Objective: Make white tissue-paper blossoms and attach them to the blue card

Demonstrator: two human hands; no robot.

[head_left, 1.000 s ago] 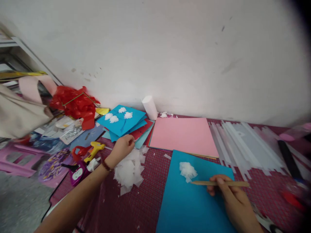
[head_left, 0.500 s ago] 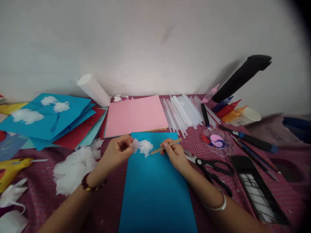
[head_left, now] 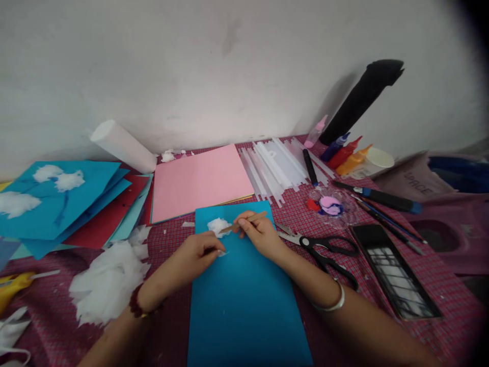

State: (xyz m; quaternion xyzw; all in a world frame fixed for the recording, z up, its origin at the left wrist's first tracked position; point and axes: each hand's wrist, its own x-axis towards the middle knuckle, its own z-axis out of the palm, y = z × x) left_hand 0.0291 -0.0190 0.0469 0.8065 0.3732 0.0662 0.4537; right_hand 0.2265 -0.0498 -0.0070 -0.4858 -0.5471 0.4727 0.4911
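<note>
A blue sheet of card (head_left: 244, 306) lies lengthwise in front of me. Near its far end sits a small tuft of white tissue (head_left: 217, 226). My right hand (head_left: 256, 233) grips a flat wooden stick (head_left: 250, 219), slanted down to the left with its tip at the tuft. My left hand (head_left: 200, 251) is closed over the card's left edge, just nearer to me than the tuft. A scrap of white tissue (head_left: 222, 253) is pinched at its fingertips.
Left are a heap of torn tissue (head_left: 109, 283), decorated blue cards (head_left: 76, 204) and a yellow glue gun (head_left: 15, 285). Pink paper (head_left: 198, 181) and glue sticks (head_left: 273, 165) lie behind. Scissors (head_left: 317, 244), a paint palette (head_left: 329, 205) and a phone (head_left: 395, 275) lie right.
My left hand has moved nearer to me with its tissue scrap, away from the tuft's side. My right hand has brought the stick's tip left onto the tuft. The view has shifted right.
</note>
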